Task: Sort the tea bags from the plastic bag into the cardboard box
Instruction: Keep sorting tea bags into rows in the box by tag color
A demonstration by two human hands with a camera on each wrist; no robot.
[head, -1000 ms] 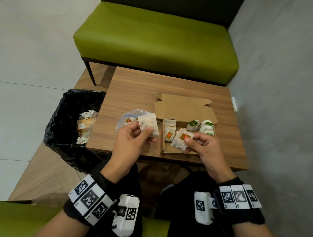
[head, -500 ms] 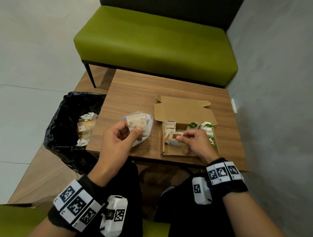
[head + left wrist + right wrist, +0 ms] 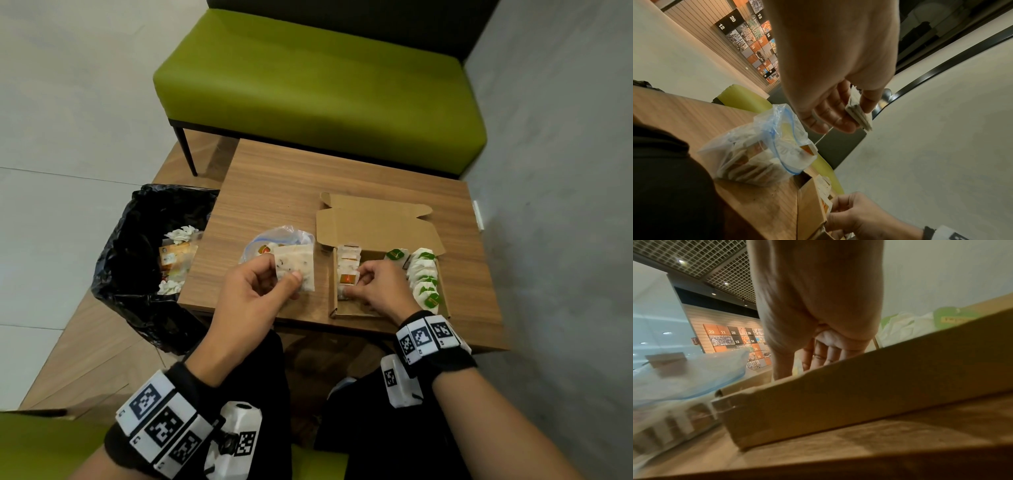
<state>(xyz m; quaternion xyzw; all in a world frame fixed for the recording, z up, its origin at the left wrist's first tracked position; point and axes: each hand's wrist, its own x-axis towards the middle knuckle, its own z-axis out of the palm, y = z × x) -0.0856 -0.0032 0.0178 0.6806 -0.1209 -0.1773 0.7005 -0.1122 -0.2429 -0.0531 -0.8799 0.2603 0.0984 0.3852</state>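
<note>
On the wooden table (image 3: 274, 192) stands an open cardboard box (image 3: 376, 310) with its lid (image 3: 376, 229) folded back. Orange-tagged tea bags (image 3: 349, 255) line its left side, green-tagged ones (image 3: 424, 279) its right. My right hand (image 3: 356, 286) is down inside the box at the left row and pinches an orange-tagged tea bag (image 3: 346, 279); in the right wrist view its fingers (image 3: 818, 356) dip behind the box wall (image 3: 859, 394). My left hand (image 3: 286, 277) pinches a small stack of pale tea bags (image 3: 859, 113) above the clear plastic bag (image 3: 760, 154), which holds several more.
A black bin bag (image 3: 137, 274) with wrappers inside stands at the table's left edge. A green bench (image 3: 318, 85) runs behind the table and a grey wall (image 3: 565, 205) closes the right side. My knees are under the near table edge.
My right hand has gone forward and down into the box with the orange-tagged tea bag, to the left row. My left hand kept its pale tea bags, shifting slightly over the plastic bag.
</note>
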